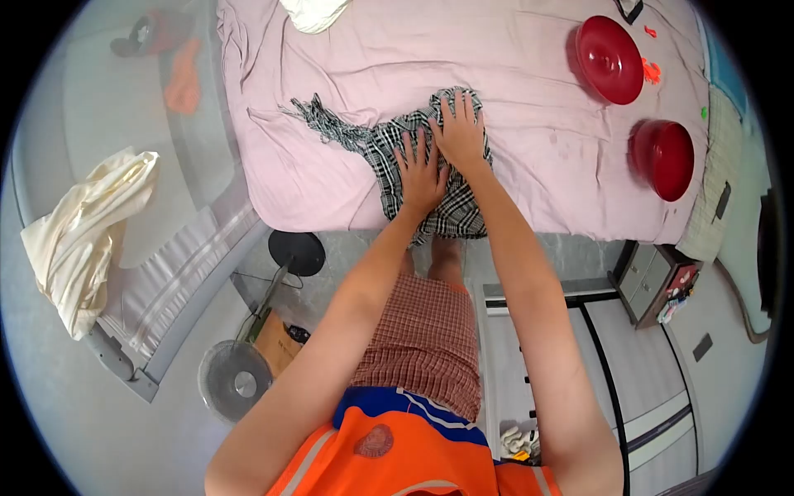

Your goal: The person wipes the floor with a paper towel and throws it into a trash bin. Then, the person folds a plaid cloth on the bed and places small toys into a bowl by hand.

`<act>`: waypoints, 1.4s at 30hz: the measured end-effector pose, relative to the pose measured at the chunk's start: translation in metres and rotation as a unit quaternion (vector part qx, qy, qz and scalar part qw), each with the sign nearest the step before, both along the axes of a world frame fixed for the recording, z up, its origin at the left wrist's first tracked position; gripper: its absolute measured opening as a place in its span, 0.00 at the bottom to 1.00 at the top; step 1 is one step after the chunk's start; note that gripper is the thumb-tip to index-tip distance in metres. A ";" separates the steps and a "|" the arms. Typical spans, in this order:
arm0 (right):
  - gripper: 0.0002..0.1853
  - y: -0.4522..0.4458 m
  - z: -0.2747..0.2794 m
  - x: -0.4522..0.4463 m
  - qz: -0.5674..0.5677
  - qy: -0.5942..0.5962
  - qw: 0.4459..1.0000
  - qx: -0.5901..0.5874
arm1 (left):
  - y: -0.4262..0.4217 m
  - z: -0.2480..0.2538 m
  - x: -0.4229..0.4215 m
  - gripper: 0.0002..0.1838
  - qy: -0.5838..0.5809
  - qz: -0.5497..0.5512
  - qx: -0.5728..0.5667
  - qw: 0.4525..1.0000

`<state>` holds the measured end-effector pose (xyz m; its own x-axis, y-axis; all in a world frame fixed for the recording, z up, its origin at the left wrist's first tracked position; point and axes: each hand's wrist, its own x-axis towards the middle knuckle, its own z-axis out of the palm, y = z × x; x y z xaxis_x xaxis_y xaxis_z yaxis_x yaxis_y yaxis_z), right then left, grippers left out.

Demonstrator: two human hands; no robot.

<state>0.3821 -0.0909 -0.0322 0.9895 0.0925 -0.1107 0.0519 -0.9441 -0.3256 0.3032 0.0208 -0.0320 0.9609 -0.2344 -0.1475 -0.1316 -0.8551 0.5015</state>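
Observation:
A black-and-white checked scarf (389,169) with a twisted, fringed end lies bunched on the pink bedsheet (529,107), near the front edge of the bed. Flat on its middle rests my left hand (423,180), fingers spread and pointing away from me. My right hand (460,136) presses on the scarf's upper right part, also with fingers stretched out. The two hands almost touch at the left fingertips and right thumb. Part of the cloth is hidden under both palms and wrists.
Two red bowls, one farther back (609,59) and one nearer (664,159), are at the bed's right. White cloth (314,12) lies at the far edge. Cream fabric (91,236) hangs over the rail at left. A fan (235,382) stands on the floor; a small cabinet (649,281) is at right.

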 end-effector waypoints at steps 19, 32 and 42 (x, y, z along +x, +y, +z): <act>0.27 0.017 0.009 -0.089 -0.146 -0.014 0.988 -0.046 | 0.010 -0.024 0.020 0.26 -0.049 0.015 -0.030 0.998; 0.55 -0.049 0.025 -0.055 -0.292 0.215 0.844 0.395 | 0.184 -0.039 0.095 0.27 -0.032 0.193 0.087 0.977; 0.46 -0.045 0.037 -0.066 -0.214 0.257 0.795 0.505 | 0.153 -0.027 0.038 0.28 -0.041 0.102 -0.092 0.990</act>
